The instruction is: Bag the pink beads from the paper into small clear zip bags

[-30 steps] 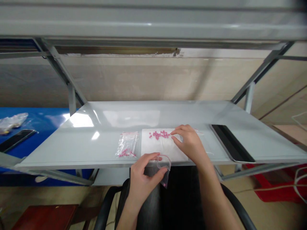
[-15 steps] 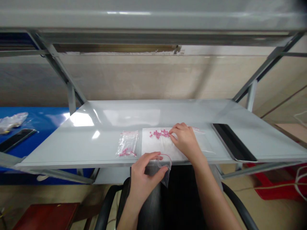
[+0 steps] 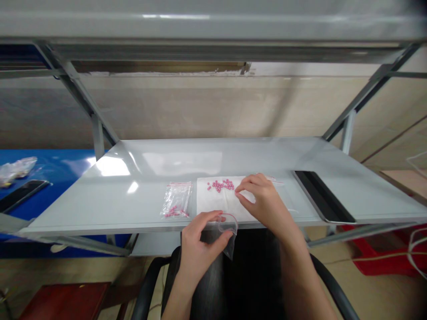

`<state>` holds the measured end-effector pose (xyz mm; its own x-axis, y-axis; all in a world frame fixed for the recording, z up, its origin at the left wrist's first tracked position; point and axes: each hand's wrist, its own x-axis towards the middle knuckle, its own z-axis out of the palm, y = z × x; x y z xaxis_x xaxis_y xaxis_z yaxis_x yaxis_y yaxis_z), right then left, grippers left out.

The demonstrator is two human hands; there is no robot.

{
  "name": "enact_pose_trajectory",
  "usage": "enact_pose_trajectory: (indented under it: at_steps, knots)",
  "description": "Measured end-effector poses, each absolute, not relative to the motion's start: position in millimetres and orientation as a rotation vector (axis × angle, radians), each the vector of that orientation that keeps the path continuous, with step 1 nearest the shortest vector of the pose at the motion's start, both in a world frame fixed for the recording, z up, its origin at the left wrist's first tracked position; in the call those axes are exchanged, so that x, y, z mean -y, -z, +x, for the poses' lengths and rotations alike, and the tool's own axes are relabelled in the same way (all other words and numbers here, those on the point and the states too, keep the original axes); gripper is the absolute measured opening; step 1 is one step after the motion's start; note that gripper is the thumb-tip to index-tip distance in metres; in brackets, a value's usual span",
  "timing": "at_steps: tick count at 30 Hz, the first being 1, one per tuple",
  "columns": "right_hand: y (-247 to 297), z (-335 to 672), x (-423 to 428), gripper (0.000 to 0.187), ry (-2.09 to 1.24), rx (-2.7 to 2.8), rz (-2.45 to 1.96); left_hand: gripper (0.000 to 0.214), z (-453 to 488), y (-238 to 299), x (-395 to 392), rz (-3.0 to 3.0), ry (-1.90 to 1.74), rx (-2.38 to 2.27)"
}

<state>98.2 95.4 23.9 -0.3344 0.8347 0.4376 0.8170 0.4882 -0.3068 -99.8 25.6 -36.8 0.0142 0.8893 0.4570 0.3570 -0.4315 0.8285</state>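
Observation:
My left hand (image 3: 200,242) pinches a small clear zip bag (image 3: 229,240) by its rim, in front of the table edge. The bag's mouth, lined in red, gapes between thumb and fingers. Loose pink beads (image 3: 218,186) lie scattered on a white sheet (image 3: 213,206). Just right of the beads and over the sheet, my right hand (image 3: 262,195) has thumb and forefinger pressed together at the tips; whatever is between them is too small to make out. A second clear zip bag (image 3: 176,200), with several pink beads at its bottom, lies flat left of the sheet.
A dark flat device (image 3: 323,195) lies on the grey tabletop (image 3: 100,204) at right. Partly behind my right hand is more clear plastic (image 3: 283,198). A phone (image 3: 22,195) and bagged items (image 3: 18,171) rest on the blue surface at left. Metal struts (image 3: 363,100) flank the table.
My right hand has drawn back slightly to the right and toward me, away from the beads, its fingertips still pinched. My left hand keeps the bag in about the same place.

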Motion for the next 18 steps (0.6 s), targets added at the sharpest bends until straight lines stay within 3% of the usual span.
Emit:
enact_pose_trajectory:
  at_steps: [3,10,14,18]
  knots:
    - [-40.4,95.5,-75.6,0.009,-0.316,2.163,-1.059,0.029,-99.8,36.7,-25.7,1.802,-1.408,-1.261]
    - [-51.9,92.2,-66.7,0.015,-0.618,2.218,-0.88,0.029,-99.3,30.3,-27.2,1.823,-1.409,-1.277]
    - [-37.6,97.2,-82.0,0.015,-0.421,2.14,-0.976,0.028,-99.8,31.7,-26.2,1.804,-1.403,-1.265]
    - [-18.0,98.4,-102.4,0.01,-0.022,2.116,-1.411,0.027,-100.6,33.4,-25.9,1.855,-1.407,-1.283]
